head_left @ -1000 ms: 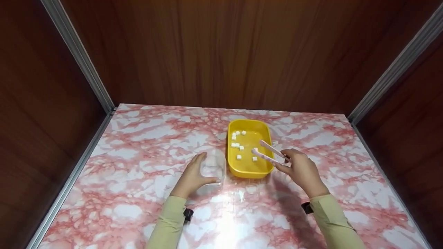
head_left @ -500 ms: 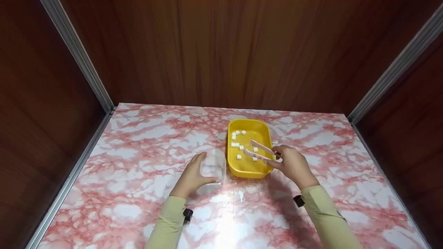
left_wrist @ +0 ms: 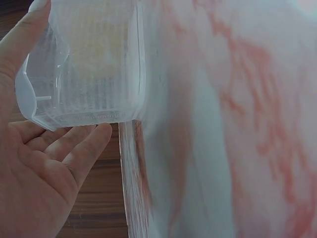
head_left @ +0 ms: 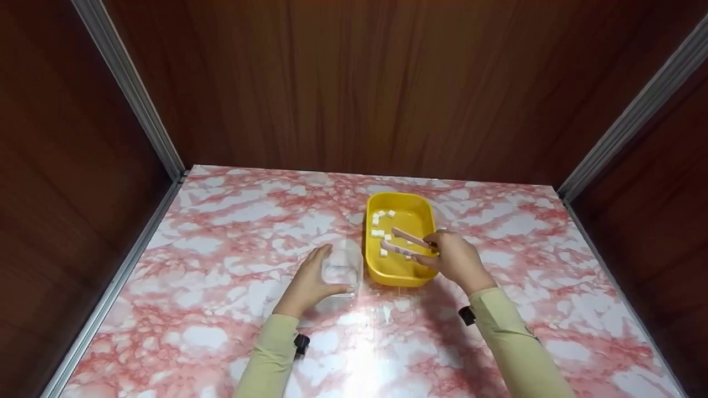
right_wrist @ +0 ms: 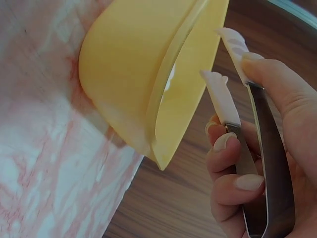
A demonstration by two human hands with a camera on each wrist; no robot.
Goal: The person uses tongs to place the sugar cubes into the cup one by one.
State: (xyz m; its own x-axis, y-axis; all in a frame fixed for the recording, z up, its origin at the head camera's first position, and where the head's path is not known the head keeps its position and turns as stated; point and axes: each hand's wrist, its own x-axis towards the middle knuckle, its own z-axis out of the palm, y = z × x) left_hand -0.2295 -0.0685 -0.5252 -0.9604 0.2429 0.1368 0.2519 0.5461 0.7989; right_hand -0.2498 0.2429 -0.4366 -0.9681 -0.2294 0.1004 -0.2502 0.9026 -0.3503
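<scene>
My left hand (head_left: 306, 284) grips a clear plastic box (head_left: 341, 272), thumb on the near side and fingers on the far side. The left wrist view shows the box's ribbed wall (left_wrist: 94, 84) between thumb and fingers. In my right hand (head_left: 458, 257) is a pair of tongs (head_left: 401, 250) with pale pink tips and metal arms, held between thumb and fingers. Its two arms are spread apart, with nothing between the tips (right_wrist: 223, 96). They reach over a yellow tray (head_left: 401, 281), in which several small white cubes (head_left: 383, 252) lie, mostly along the left side.
The tray stands on a pink-and-white marbled table (head_left: 221, 249), just right of the clear box. Dark wood-grain panels (head_left: 354, 88) rise behind and at both sides, with grey metal posts (head_left: 133, 88) at the corners.
My right hand has moved left with the tongs, carrying the tips farther over the tray toward the cubes at its left. The left hand and clear box stay in place.
</scene>
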